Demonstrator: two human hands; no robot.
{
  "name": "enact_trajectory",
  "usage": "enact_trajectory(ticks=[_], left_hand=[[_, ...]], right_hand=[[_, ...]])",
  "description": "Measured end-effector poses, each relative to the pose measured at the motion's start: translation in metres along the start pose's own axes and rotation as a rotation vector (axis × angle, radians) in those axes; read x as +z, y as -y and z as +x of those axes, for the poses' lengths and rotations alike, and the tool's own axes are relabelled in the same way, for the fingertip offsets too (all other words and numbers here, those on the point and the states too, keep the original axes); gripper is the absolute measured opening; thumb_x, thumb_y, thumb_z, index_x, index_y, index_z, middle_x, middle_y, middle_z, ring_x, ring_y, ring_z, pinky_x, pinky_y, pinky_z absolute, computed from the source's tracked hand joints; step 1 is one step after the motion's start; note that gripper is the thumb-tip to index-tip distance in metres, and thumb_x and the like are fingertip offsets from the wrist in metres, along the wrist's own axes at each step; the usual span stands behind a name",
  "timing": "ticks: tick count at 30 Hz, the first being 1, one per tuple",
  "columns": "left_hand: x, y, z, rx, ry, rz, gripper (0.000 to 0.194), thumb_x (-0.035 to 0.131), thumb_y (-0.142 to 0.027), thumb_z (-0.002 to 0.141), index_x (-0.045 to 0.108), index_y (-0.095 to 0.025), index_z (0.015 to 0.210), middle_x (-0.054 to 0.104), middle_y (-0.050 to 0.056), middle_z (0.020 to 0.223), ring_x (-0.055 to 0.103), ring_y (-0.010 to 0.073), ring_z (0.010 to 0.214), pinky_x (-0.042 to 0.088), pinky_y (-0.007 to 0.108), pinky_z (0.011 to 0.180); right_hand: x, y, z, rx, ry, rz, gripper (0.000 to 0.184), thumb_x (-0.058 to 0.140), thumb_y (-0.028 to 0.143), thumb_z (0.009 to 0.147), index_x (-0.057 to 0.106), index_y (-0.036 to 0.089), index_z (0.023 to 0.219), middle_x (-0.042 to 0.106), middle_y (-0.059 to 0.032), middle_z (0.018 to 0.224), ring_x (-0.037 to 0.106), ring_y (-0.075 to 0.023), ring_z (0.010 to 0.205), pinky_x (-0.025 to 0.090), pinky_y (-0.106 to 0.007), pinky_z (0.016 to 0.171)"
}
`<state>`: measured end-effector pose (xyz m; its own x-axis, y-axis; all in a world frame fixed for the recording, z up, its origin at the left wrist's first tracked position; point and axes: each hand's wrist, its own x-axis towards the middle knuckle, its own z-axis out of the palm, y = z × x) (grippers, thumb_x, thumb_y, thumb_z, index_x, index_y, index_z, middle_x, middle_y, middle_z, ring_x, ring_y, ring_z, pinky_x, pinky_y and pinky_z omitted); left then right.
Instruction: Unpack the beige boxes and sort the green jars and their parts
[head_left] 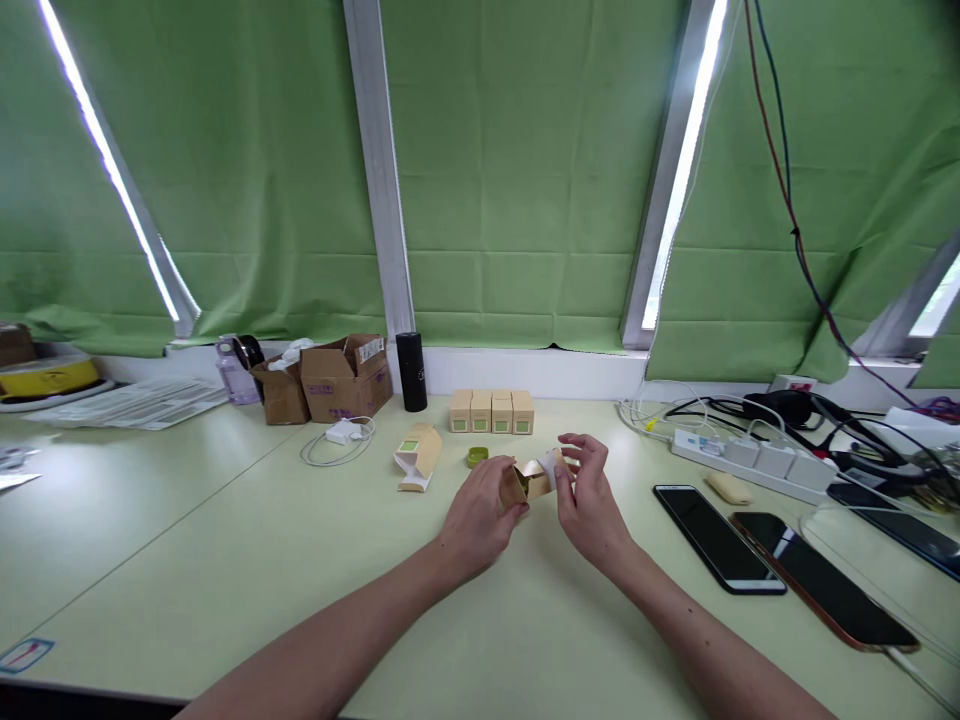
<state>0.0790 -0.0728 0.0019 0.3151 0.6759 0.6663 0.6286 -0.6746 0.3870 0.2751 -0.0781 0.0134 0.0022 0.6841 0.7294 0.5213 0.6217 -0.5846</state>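
Between my hands, just above the table, is a small tan cardboard box [538, 487] with its flaps open. My left hand [484, 510] wraps round its left side. With thumb and fingers, my right hand [589, 495] pinches a pale flap at the box's right end. What lies inside the box is mostly hidden. A small round green item [477, 457] rests on the table just behind my left hand. Farther left lies an opened tan box [418, 457] with a green label. Several closed tan boxes [491, 411] stand in a row at the back.
A black cylinder [411, 371] and brown cartons [343, 380] stand at the back left, with a white charger [343, 432] before them. On the right lie phones [718, 538], a white power strip [754, 462] and tangled cables. Green blinds [525, 180] hang behind the table.
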Motion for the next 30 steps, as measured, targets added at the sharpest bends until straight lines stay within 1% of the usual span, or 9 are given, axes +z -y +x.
enact_trajectory(ticks=[3,6,9,14,16,20,23,26,30], left_hand=[[0.001,0.001,0.000,-0.064,-0.015,-0.049,0.056,0.075,-0.016,0.082,0.050,-0.025,0.132,0.067,0.011,0.129,0.067,0.0315,0.119,0.061,0.052,0.094],[0.003,0.001,0.000,-0.101,-0.010,-0.084,0.054,0.074,-0.017,0.083,0.051,-0.025,0.132,0.068,0.011,0.129,0.068,0.0304,0.118,0.063,0.049,0.091],[0.004,0.002,0.000,-0.108,-0.010,-0.097,0.057,0.075,-0.016,0.083,0.051,-0.026,0.134,0.069,0.011,0.129,0.069,0.0303,0.117,0.064,0.048,0.090],[0.004,0.002,0.000,-0.125,-0.029,-0.090,0.058,0.075,-0.016,0.083,0.052,-0.027,0.135,0.070,0.010,0.127,0.072,0.0302,0.113,0.066,0.046,0.086],[0.004,0.003,0.000,-0.129,-0.036,-0.086,0.058,0.076,-0.017,0.084,0.052,-0.028,0.135,0.071,0.010,0.127,0.072,0.0304,0.112,0.066,0.045,0.084],[0.004,0.003,0.000,-0.127,-0.026,-0.098,0.054,0.075,-0.024,0.087,0.053,-0.028,0.136,0.071,0.010,0.127,0.072,0.0301,0.111,0.065,0.045,0.083],[0.005,0.004,0.000,-0.160,-0.009,-0.100,0.049,0.071,-0.024,0.089,0.054,-0.026,0.135,0.070,0.011,0.129,0.072,0.0293,0.114,0.064,0.044,0.087],[0.006,0.005,0.001,-0.169,-0.020,-0.106,0.050,0.072,-0.022,0.088,0.055,-0.026,0.134,0.071,0.010,0.128,0.072,0.0290,0.114,0.065,0.045,0.087],[0.006,0.005,0.001,-0.147,-0.024,-0.139,0.055,0.073,-0.019,0.087,0.052,-0.028,0.137,0.070,0.010,0.129,0.071,0.0287,0.115,0.066,0.045,0.087]], right_hand=[[-0.002,-0.004,0.004,-0.084,-0.081,-0.060,0.032,0.042,0.025,0.102,0.030,0.025,0.132,0.045,-0.0167,0.134,0.054,-0.0268,0.119,0.057,-0.050,0.092],[-0.008,-0.007,0.008,-0.184,-0.148,-0.180,0.037,0.045,0.019,0.100,0.033,0.024,0.134,0.041,-0.0174,0.134,0.046,-0.0313,0.127,0.054,-0.056,0.095],[-0.015,-0.007,0.010,-0.299,-0.180,-0.321,0.045,0.045,0.007,0.095,0.039,0.029,0.134,0.037,-0.0148,0.135,0.042,-0.0338,0.131,0.051,-0.060,0.098],[-0.022,0.000,0.009,-0.496,-0.092,-0.407,0.064,0.038,-0.006,0.089,0.048,0.038,0.134,0.042,-0.0101,0.133,0.047,-0.0298,0.128,0.051,-0.056,0.101],[-0.020,0.006,0.006,-0.539,-0.064,-0.366,0.063,0.039,-0.005,0.090,0.048,0.039,0.135,0.047,-0.0102,0.132,0.051,-0.0288,0.126,0.053,-0.054,0.099],[-0.012,0.021,-0.004,-0.609,-0.007,-0.253,0.052,0.039,0.002,0.095,0.049,0.035,0.134,0.057,-0.0114,0.125,0.061,-0.0271,0.116,0.058,-0.051,0.092],[-0.005,0.031,-0.009,-0.631,0.075,-0.196,0.046,0.038,0.003,0.097,0.049,0.028,0.134,0.063,-0.0120,0.117,0.064,-0.0261,0.108,0.059,-0.047,0.087],[-0.001,0.030,-0.009,-0.591,0.122,-0.180,0.042,0.036,0.004,0.099,0.048,0.026,0.134,0.067,-0.0104,0.110,0.066,-0.0240,0.099,0.059,-0.041,0.081],[-0.003,0.013,-0.003,-0.434,0.027,-0.199,0.034,0.036,0.010,0.103,0.046,0.024,0.132,0.068,-0.0106,0.108,0.068,-0.0240,0.098,0.060,-0.040,0.081]])
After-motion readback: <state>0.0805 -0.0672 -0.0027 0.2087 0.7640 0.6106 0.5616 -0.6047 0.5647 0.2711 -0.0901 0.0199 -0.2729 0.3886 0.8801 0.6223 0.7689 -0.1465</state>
